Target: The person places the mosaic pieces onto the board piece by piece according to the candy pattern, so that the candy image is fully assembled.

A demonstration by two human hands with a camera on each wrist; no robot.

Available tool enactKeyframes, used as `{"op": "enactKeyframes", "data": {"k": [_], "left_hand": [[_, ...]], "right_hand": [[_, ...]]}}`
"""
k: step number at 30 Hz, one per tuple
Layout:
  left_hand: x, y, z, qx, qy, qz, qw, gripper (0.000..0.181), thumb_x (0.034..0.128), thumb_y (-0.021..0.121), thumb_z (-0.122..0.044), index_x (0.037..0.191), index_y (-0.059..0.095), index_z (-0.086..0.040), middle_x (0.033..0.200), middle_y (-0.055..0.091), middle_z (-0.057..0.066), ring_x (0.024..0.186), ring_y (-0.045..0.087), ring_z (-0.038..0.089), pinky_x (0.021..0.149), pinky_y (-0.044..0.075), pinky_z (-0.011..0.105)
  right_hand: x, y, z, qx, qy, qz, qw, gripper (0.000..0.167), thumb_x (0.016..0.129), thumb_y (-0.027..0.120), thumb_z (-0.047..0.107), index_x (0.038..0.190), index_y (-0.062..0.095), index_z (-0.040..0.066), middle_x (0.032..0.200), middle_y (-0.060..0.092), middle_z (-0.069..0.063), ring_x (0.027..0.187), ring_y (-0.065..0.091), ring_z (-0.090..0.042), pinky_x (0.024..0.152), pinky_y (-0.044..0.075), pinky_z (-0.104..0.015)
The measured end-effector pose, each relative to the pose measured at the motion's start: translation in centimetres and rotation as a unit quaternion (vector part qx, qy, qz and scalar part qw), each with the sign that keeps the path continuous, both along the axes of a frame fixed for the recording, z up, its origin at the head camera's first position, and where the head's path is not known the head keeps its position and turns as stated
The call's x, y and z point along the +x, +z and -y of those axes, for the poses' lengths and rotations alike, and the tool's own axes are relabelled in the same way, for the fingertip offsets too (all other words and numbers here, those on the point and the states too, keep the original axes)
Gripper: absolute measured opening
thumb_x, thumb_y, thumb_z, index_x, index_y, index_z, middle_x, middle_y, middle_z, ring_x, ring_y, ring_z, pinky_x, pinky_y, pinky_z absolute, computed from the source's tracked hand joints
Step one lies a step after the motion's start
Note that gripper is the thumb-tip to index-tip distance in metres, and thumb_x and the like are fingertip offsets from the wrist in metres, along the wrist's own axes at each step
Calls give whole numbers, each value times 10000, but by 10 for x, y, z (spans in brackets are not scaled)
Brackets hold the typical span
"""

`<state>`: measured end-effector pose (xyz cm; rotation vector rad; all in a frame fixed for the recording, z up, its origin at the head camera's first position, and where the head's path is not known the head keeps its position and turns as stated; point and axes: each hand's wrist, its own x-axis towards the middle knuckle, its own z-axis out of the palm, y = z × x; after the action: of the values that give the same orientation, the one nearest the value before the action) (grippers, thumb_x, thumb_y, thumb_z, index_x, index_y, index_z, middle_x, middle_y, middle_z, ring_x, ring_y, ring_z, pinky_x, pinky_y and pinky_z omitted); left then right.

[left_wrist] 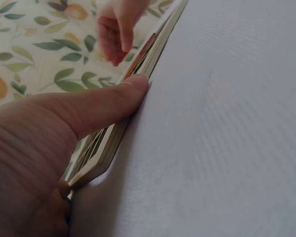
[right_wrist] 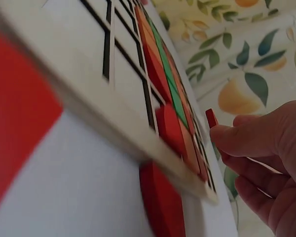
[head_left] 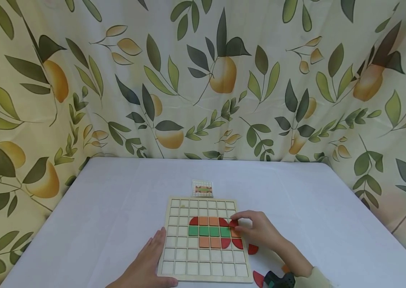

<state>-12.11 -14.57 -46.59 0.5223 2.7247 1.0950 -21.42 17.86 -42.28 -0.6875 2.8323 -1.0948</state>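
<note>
A square wooden grid board (head_left: 187, 266) lies on the table, holding red, orange and green flat pieces. Across its middle runs a row of green pieces (head_left: 204, 231), with orange pieces (head_left: 214, 242) above and below. Rounded red pieces (head_left: 193, 221) sit at the pattern's ends. My left hand (head_left: 144, 262) rests against the board's near left corner, fingers along the left side, thumb (left_wrist: 108, 103) against the front edge. Over the board's right side, my right hand (head_left: 263, 230) pinches a small red piece (right_wrist: 211, 117) between thumb and finger. Its full outline is partly covered by the fingers.
A small pattern card (head_left: 202, 189) lies just beyond the board's far edge. Loose red pieces (head_left: 253, 249) and an orange piece (head_left: 285, 269) lie right of the board. A dark wrist device (head_left: 279, 279) sits by the right sleeve. A leaf-and-fruit patterned curtain (head_left: 203, 80) hangs behind the white table.
</note>
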Motion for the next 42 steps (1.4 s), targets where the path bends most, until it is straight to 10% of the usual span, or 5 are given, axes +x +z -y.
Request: {"op": "enactKeyframes", "data": {"k": [25,42], "left_hand": [[1,2,2,13,-59,-149,9999,1270,612,667,-682,1445,49,53,1507,96,182,1371,50,327,950,-139,44],[1,3,2,-2,-141,-212,9997,1248,636,656,-676,1443,49,57,1504,97,197,1367,54,343,950,-149,50]], "right_hand": [[-2,-4,57,-228,1832,-73,9828,245,824,676,46,1057,683,120,1044,652,55,995,575,-89,845,480,-291],[0,-3,81,64,2382,-167,9710,245,822,688,76,1047,690,171,980,626,137,906,557,-22,818,470,-245]]}}
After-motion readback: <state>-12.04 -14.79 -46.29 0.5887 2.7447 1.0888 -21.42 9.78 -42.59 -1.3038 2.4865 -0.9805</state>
